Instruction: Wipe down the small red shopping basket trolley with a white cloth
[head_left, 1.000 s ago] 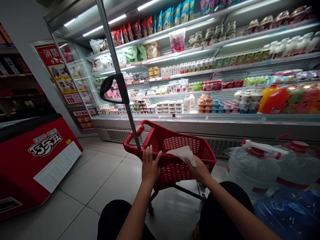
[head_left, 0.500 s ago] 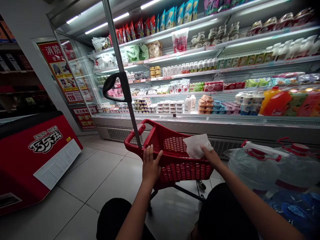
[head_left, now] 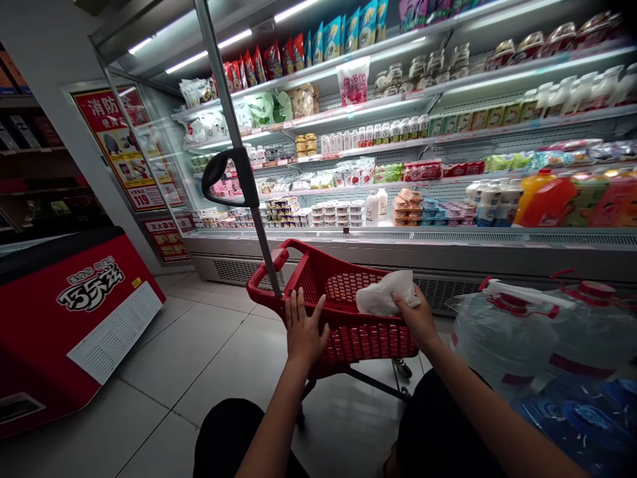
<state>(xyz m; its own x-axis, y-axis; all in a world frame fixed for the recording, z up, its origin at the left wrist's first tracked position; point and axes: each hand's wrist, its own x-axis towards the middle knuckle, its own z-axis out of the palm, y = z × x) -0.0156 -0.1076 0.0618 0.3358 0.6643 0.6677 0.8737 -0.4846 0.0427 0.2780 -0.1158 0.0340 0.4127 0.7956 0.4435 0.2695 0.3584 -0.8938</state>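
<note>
In front of my knees stands a red plastic shopping cart (head_left: 368,342) with lattice walls. My left hand (head_left: 304,332) rests against its near side, close to the handle end, with the fingers spread. A white cloth or tissue (head_left: 382,296) is pinched between the thumb and fingers of my right hand (head_left: 417,318), over the cart's near rim toward the right end. The cloth hangs partly into the basket and covers some of the rim. Whatever lies at the bottom of the basket is hidden by its walls.
Behind the cart runs a lit refrigerated shelf (head_left: 448,239) full of dairy and drinks. Large water jugs (head_left: 507,332) and a blue water bottle (head_left: 582,418) stand at the right. A red chest freezer (head_left: 44,345) is at the left. A grey pole (head_left: 226,99) rises by the cart handle.
My right hand has shifted slightly left with the cloth, which is now more bunched and turned. My left hand stays on the cart's side, its thumb a little farther out.
</note>
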